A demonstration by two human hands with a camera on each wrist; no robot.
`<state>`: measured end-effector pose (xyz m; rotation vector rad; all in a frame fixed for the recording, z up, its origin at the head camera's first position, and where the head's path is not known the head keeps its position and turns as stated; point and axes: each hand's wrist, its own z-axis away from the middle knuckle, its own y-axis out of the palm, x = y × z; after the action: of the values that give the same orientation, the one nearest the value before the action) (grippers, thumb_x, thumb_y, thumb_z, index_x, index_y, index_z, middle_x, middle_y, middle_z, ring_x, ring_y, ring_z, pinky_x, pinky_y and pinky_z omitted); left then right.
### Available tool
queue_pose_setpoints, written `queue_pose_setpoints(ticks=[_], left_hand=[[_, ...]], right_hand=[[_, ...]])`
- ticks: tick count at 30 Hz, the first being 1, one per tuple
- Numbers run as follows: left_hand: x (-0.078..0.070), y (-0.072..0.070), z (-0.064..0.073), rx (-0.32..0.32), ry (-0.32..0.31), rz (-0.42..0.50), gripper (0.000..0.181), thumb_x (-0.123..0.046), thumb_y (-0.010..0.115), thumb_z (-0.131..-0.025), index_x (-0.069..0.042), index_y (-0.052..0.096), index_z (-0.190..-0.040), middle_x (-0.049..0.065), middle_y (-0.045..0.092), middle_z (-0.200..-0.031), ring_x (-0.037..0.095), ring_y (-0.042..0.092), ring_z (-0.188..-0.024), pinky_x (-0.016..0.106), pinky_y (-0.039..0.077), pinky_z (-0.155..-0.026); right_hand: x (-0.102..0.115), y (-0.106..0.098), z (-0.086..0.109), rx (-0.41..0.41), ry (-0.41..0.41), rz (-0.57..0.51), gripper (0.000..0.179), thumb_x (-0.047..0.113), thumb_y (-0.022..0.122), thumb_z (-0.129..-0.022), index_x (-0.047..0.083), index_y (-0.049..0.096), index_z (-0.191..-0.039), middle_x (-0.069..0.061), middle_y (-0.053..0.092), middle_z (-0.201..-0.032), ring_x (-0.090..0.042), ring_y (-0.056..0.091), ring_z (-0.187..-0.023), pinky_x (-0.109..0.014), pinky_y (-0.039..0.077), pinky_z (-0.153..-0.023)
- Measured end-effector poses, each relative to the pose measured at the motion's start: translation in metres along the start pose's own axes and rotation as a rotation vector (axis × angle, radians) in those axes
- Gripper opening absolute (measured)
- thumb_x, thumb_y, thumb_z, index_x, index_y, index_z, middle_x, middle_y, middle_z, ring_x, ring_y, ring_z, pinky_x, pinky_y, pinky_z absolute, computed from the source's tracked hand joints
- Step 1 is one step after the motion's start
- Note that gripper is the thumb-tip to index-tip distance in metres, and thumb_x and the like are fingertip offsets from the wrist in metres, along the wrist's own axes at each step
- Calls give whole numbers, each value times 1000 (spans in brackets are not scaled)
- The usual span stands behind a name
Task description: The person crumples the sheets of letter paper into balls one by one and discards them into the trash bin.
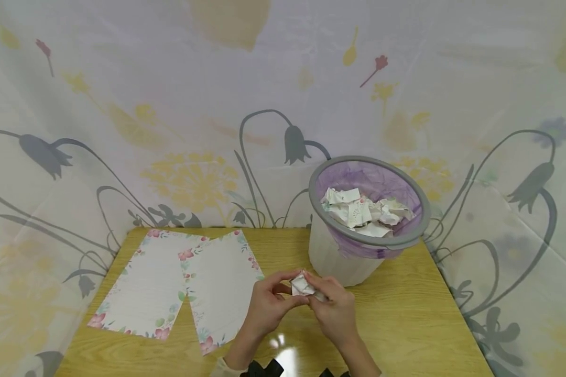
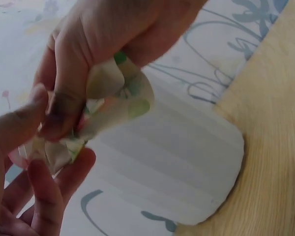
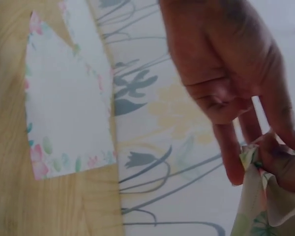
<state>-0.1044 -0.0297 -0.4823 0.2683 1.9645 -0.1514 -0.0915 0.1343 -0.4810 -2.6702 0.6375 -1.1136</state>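
In the head view, the left hand (image 1: 270, 306) and right hand (image 1: 334, 311) pinch a crumpled paper (image 1: 302, 285) between them. Beyond and right of the grip, paper scraps (image 1: 351, 209) already lie in the bin (image 1: 324, 251); left of it, two flat sheets (image 1: 146, 285) look untouched.

In the left wrist view, the hands cover much of the paper.

In the right wrist view, the frame cuts it off.

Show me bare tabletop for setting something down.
Widest: the table right of the bin and right hand. Smaller: between the bin and right sheet. Crowded: the left, where the left sheet lies too; front centre, where the left hand and right hold crumpled paper.
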Motion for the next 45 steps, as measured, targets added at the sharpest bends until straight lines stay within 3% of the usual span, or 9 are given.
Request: queue_pose_setpoints(ticks=[5,15,19,22,31,35,40,42,45], left_hand=[[1,-3,0,2,-1,-10,44,0,83,-78,-2,70,-120,15,70,-117,21,70,-75,23,50,-42],[-8,-3,-1,-140,54,-83,33,11,74,-81,14,67,-114,25,72,-94,11,67,-58,22,49,-41],[11,-8,0,-147,3,-55,34,8,73,-85,10,67,-118,23,72,-100,10,68,-60,25,50,-42],[11,-12,0,-157,-59,-11,33,3,73,-87,9,67,-119,23,72,-102,8,68,-63,24,50,-43],[4,-26,-2,-77,-287,133,34,-3,72,-91,11,64,-121,27,71,-102,9,65,-64,19,45,-46],[5,-27,-2,-61,-318,140,34,-3,71,-91,11,64,-121,26,71,-102,8,65,-64,18,45,-46],[5,-26,-2,-60,-337,146,35,-1,72,-90,13,63,-121,25,72,-99,6,61,-58,18,45,-47],[5,-25,-1,-62,-344,141,35,-1,72,-90,13,63,-121,23,72,-98,6,58,-54,18,44,-46],[5,-24,0,-70,-337,120,36,-2,73,-89,12,64,-122,21,73,-94,6,55,-50,18,45,-45]], right_hand=[[5,-5,-4,60,21,-37,50,-19,85,-58,-6,75,-105,-13,74,-104,-22,69,-83,-16,54,-69],[4,-13,-4,246,74,-173,44,-3,83,-75,-2,72,-117,-17,66,-125,-32,64,-112,-20,51,-90],[1,-19,-2,296,97,-344,43,-10,78,-78,-7,68,-120,-27,59,-131,-27,59,-121,-25,53,-90],[-1,-25,-2,321,66,-431,44,-15,75,-78,-9,66,-121,-32,55,-132,-25,56,-125,-30,52,-92],[-11,-39,1,396,-89,-430,65,-21,81,-62,-6,67,-123,-33,57,-129,-26,57,-125,-27,46,-100],[-12,-35,0,336,-225,-355,61,-21,82,-58,-4,72,-116,-29,64,-120,-29,64,-115,-26,49,-96],[-11,-27,-3,194,-371,-318,23,2,79,-82,-1,77,-104,-22,70,-113,-31,69,-100,-25,54,-89],[-12,-23,-1,149,-389,-298,15,10,77,-88,0,78,-99,-20,71,-110,-31,69,-93,-25,55,-83],[-13,-18,3,100,-349,-256,12,3,82,-80,1,79,-91,-20,72,-104,-31,69,-87,-24,56,-78]])
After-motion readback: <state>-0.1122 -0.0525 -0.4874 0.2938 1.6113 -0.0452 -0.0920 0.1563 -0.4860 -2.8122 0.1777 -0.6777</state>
